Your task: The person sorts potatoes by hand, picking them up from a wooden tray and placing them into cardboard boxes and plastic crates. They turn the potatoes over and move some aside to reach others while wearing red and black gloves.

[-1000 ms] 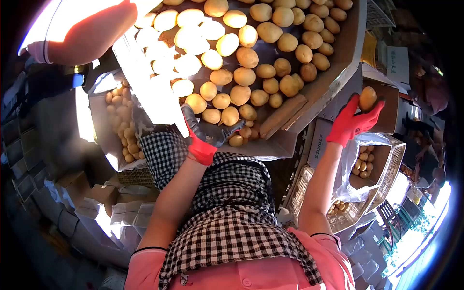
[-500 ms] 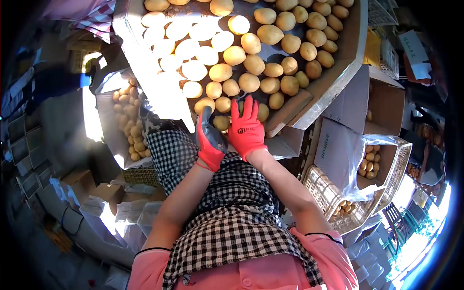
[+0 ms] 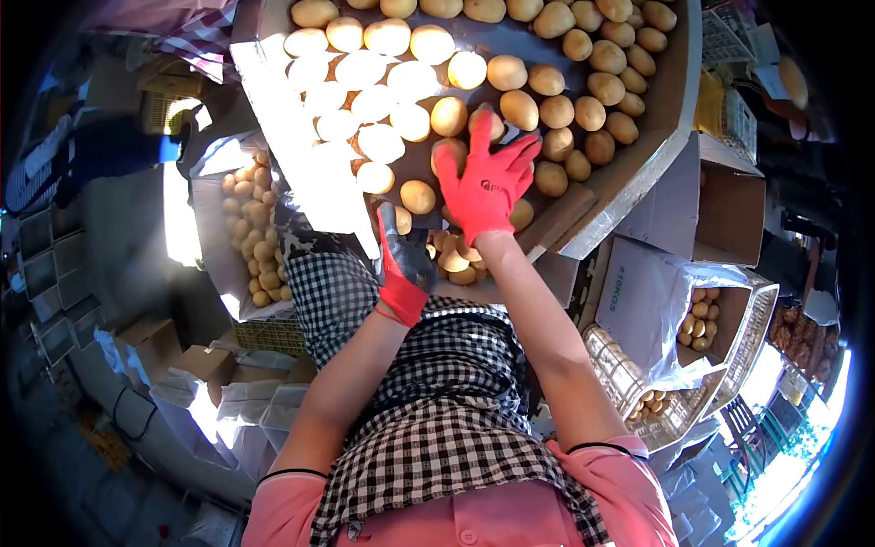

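Note:
Many yellow potatoes (image 3: 520, 109) lie on the dark bed of a wooden-sided sorting table (image 3: 629, 187); those on the left are bleached by sunlight. My right hand (image 3: 488, 187), in a red glove with dark fingertips, reaches over the potatoes with its fingers spread, lying on or just above several of them. My left hand (image 3: 407, 273), in a matching glove, stands at the table's front opening, palm turned inward, thumb up beside a single potato (image 3: 402, 219). Its fingers are apart and hold nothing visible. Between the hands, below the front edge, more potatoes (image 3: 453, 260) lie in a heap.
An open box of potatoes (image 3: 255, 232) stands left of the table. To the right are a cardboard carton (image 3: 729, 214) and a plastic-lined carton (image 3: 629, 287) in a pale crate (image 3: 611, 365), with potatoes inside. Another person's blue sleeve (image 3: 118, 155) shows at far left.
My right hand has moved forward from the front edge over the potatoes, fingers spreading. Potatoes near the opening have gone from the bed; a heap now shows below. My left hand stayed near the opening.

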{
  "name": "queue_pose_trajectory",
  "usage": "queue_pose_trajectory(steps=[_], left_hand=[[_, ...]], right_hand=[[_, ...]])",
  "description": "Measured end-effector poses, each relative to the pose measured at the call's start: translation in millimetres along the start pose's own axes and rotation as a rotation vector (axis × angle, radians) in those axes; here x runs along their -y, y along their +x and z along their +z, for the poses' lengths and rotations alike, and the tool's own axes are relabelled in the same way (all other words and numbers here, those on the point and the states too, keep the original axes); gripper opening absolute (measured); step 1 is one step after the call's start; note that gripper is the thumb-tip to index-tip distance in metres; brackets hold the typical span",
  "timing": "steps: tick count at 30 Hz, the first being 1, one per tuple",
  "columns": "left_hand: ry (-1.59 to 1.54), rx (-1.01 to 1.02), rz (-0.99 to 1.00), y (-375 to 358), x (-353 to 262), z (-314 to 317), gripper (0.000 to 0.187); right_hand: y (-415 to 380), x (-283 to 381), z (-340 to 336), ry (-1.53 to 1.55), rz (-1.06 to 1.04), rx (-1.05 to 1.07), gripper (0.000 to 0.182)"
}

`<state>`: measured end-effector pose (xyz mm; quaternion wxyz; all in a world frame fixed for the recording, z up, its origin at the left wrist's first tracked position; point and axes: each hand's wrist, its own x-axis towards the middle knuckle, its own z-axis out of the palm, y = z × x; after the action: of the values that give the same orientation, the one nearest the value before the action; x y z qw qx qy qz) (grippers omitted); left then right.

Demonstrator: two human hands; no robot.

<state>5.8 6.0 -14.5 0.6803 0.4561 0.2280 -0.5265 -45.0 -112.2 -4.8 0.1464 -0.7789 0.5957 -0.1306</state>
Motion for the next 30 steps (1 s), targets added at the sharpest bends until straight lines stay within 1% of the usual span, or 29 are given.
queue_pose_trajectory(steps=[1, 3, 4, 5, 7, 8, 9, 10, 11, 12, 13, 14, 15, 16, 17, 19, 20, 21, 22, 24, 25, 26, 27, 29, 30], left_hand=[[-0.038, -0.015, -0.087, 4, -2, -1, 0.054], [-0.189, 0.181, -0.15, 7, -1, -9, 0.053], [-0.045, 0.132, -0.126, -1, -7, -4, 0.047], [-0.05, 0.133, -0.125, 4, -5, -10, 0.047], [0.272, 0.226, -0.011, 18, 11, -44, 0.041], [0.14, 0.176, 0.032, 31, 23, -53, 0.04], [0.142, 0.18, 0.034, 24, 18, -39, 0.04], [0.062, 0.163, 0.022, 6, 6, -15, 0.043], [-0.021, 0.144, 0.013, -6, -1, 1, 0.046], [0.031, 0.116, -0.016, -4, -3, 5, 0.064], [0.029, 0.117, -0.012, 0, -3, 2, 0.064], [0.023, 0.075, -0.045, 6, 0, -5, 0.073], [0.012, 0.035, -0.077, 10, 0, -5, 0.082], [0.094, 0.013, -0.129, 8, -1, -9, 0.094], [0.092, 0.006, -0.132, 8, 2, -12, 0.094], [-0.107, 0.125, -0.267, 0, -5, 0, 0.095], [-0.164, 0.024, -0.257, 0, -4, 11, 0.097], [-0.179, 0.172, -0.317, 4, -6, 4, 0.099], [-0.214, 0.191, -0.34, 2, -7, 6, 0.097], [-0.241, 0.216, -0.354, 2, -7, 15, 0.095], [-0.231, 0.264, -0.241, 3, -5, 19, 0.09], [-0.221, 0.318, -0.129, 6, -6, 24, 0.085], [-0.217, 0.331, -0.125, 11, -7, 21, 0.085], [-0.147, 0.5, -0.045, 19, -7, 12, 0.075], [-0.303, 0.308, -0.279, -2, -23, 35, 0.071]], right_hand=[[-17, -3, 7, -0.038, -0.203, 0.032, 0.081], [-52, -3, 6, -0.049, -0.217, 0.15, 0.08], [-55, -8, 1, -0.041, -0.1, 0.116, 0.078], [-39, -18, 3, -0.045, -0.105, 0.116, 0.078], [13, -25, -1, 0.093, 0.167, -0.136, 0.078], [33, -19, 0, 0.083, 0.125, -0.183, 0.078], [49, -10, 4, 0.074, 0.078, -0.235, 0.078], [51, -2, 17, -0.006, -0.09, -0.324, 0.078], [38, 12, 4, 0.056, -0.199, -0.215, 0.076], [14, 10, 7, 0.005, -0.288, -0.173, 0.074], [-11, 5, 15, -0.047, -0.374, -0.132, 0.072], [-28, -5, 13, -0.068, -0.369, -0.037, 0.069], [-37, -9, 8, -0.032, -0.211, -0.026, 0.072], [-25, -17, 9, -0.047, -0.128, -0.101, 0.073], [-13, -23, 12, -0.062, -0.035, -0.168, 0.074], [37, -7, 2, 0.032, -0.117, -0.348, 0.074], [62, 16, -19, -0.019, -0.22, -0.401, 0.068], [88, 26, -19, 0.01, -0.453, -0.438, 0.062], [100, 36, -10, 0.015, -0.452, -0.445, 0.062], [114, 70, 8, -0.047, -0.411, -0.211, 0.039], [117, 85, 3, -0.078, -0.39, -0.094, 0.03], [110, 90, -6, -0.204, -0.42, -0.082, 0.026], [100, 96, -24, -0.334, -0.446, -0.071, 0.026], [96, 91, -12, -0.584, -0.483, 0.044, 0.026], [89, 85, -22, -0.565, -0.536, 0.059, 0.028]])
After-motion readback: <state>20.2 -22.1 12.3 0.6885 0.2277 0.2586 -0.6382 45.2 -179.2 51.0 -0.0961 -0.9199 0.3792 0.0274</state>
